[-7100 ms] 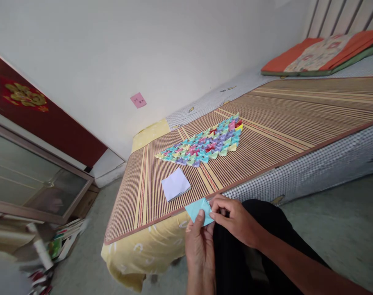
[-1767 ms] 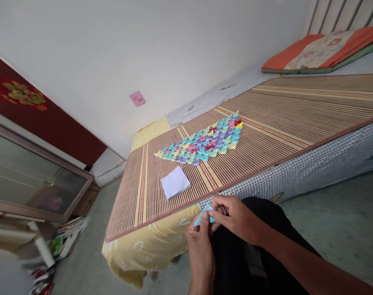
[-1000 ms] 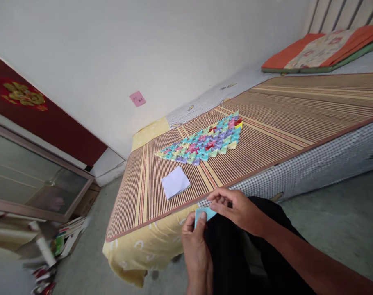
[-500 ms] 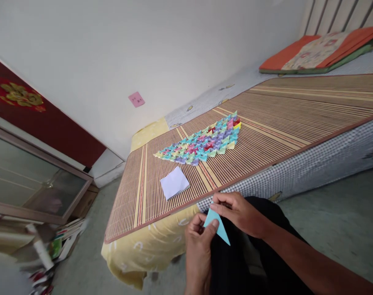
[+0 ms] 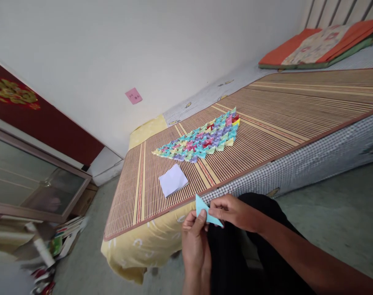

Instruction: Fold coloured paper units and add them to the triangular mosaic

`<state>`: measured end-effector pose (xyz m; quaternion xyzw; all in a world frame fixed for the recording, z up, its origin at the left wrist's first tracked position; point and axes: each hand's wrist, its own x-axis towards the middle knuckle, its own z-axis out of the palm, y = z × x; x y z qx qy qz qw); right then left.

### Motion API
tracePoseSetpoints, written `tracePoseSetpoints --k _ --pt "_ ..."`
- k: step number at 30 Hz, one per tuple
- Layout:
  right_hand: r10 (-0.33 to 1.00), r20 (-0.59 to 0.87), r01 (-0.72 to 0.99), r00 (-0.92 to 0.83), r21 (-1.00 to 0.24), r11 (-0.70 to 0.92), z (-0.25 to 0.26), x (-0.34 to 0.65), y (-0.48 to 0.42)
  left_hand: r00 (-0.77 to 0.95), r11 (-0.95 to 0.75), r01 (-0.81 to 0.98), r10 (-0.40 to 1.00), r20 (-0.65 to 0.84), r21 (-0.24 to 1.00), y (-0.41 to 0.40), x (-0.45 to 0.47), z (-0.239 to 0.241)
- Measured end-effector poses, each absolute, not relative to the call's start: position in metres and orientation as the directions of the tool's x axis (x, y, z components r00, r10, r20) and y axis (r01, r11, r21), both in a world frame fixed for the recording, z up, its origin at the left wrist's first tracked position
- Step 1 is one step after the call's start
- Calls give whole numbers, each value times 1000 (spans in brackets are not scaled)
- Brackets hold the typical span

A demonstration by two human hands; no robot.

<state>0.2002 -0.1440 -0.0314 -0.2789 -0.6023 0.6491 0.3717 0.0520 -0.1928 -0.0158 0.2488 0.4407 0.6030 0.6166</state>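
Note:
Over my lap, a light-blue sheet of paper [image 5: 201, 205] folded into a triangle is held between my hands. My left hand [image 5: 196, 233] pinches its left part, thumb on top. At its right side, my right hand [image 5: 231, 211] grips the paper with thumb and bent fingers; the fingertips are partly hidden. On the striped mat lies a stack of white square paper [image 5: 173, 181]. Beyond that stack, many small folded paper pieces [image 5: 201, 139] in blue, green, purple, pink, red and yellow form a slanted patch.
The bamboo mat [image 5: 285, 119] covers the bed, with a yellow cloth [image 5: 128, 258] hanging off its near corner. Folded orange bedding [image 5: 315, 45] lies at the far right. A pink note [image 5: 133, 96] is on the wall. A glass-fronted cabinet [image 5: 29, 180] stands at the left.
The blue triangle has turned, one point now facing up and left and another right. My right hand has shifted lower along its right side. The view has tilted slightly.

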Motion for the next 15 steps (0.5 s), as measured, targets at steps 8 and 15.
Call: tracePoseSetpoints --k 8,15 --pt "775 20 -240 -631 -956 -171 -36 195 -145 -65 186 -605 957 -281 774 -190 54 -15" --pt "801 -2 -186 -599 -972 -141 -33 199 -150 -190 142 -652 920 -342 744 -191 53 -16"
